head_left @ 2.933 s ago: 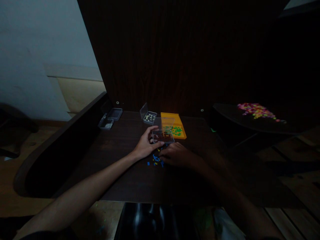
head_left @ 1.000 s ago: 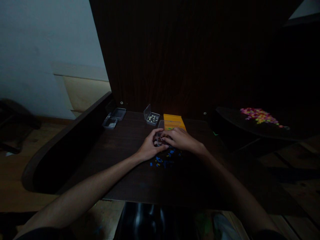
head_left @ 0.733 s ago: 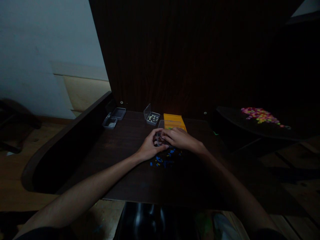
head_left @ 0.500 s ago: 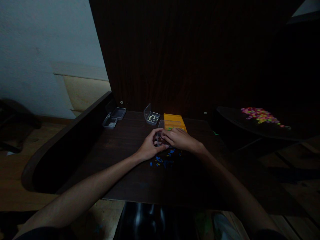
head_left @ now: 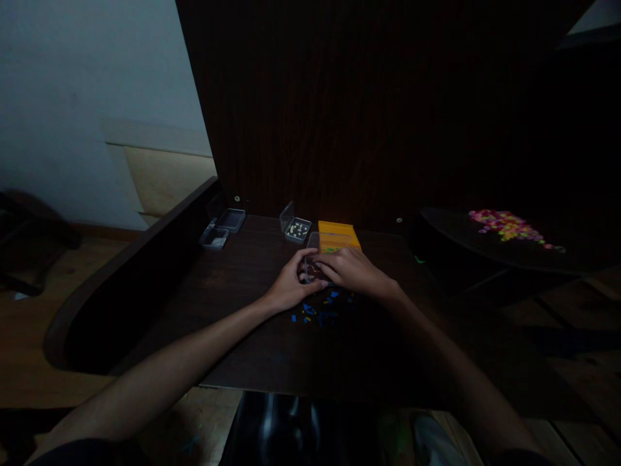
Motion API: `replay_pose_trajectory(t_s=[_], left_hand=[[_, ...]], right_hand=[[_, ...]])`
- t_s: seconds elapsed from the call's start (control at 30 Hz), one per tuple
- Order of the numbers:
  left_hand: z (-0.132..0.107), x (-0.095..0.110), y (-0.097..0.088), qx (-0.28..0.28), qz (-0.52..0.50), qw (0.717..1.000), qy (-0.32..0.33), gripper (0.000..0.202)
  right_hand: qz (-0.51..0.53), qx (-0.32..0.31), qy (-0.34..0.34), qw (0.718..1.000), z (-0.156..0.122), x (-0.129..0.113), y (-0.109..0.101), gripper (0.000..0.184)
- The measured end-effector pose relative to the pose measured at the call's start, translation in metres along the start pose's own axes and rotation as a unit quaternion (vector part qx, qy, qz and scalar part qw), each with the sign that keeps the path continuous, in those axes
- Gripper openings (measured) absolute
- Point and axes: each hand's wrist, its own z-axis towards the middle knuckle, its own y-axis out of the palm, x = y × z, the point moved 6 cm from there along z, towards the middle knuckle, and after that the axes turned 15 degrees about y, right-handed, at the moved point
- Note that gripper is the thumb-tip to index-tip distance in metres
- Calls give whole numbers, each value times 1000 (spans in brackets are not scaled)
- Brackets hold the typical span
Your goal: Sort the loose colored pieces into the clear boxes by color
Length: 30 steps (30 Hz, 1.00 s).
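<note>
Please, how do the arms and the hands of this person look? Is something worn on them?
Both forearms are bare, the left forearm and the right forearm. The left hand and right hand wear no gloves; I see no watch or ring, though the light is dim. At the bottom edge a dark sleeve seems to start on the left arm.

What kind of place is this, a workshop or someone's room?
Probably a dim room at home, used as a craft or sorting corner: a dark wooden desk beside a white wall, small clear boxes, and tiny coloured pieces heaped on a side shelf.
</note>
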Motion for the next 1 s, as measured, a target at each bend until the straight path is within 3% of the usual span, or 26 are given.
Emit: replay_pose_trajectory(t_s=[0.2, 0.57, 0.8, 0.9, 1.0], left_hand=[[1, 1, 0, 0, 2, 1000, 5, 68], [0, 0, 0, 1, -7, 1000, -1, 69], [1, 0, -2, 2, 5, 1000, 8, 68], [2, -2, -4, 6, 9, 1000, 9, 67], [4, -3, -7, 13, 19, 1000, 10, 67]], right_hand=[[60, 0, -21, 998, -4, 2, -4, 29], [58, -13, -16, 998, 0, 0, 1, 30], [204, 69, -28, 976, -13, 15, -16, 28], [264, 30, -44, 963, -25, 17, -19, 24], [271, -66, -90, 956, -42, 7, -7, 21]])
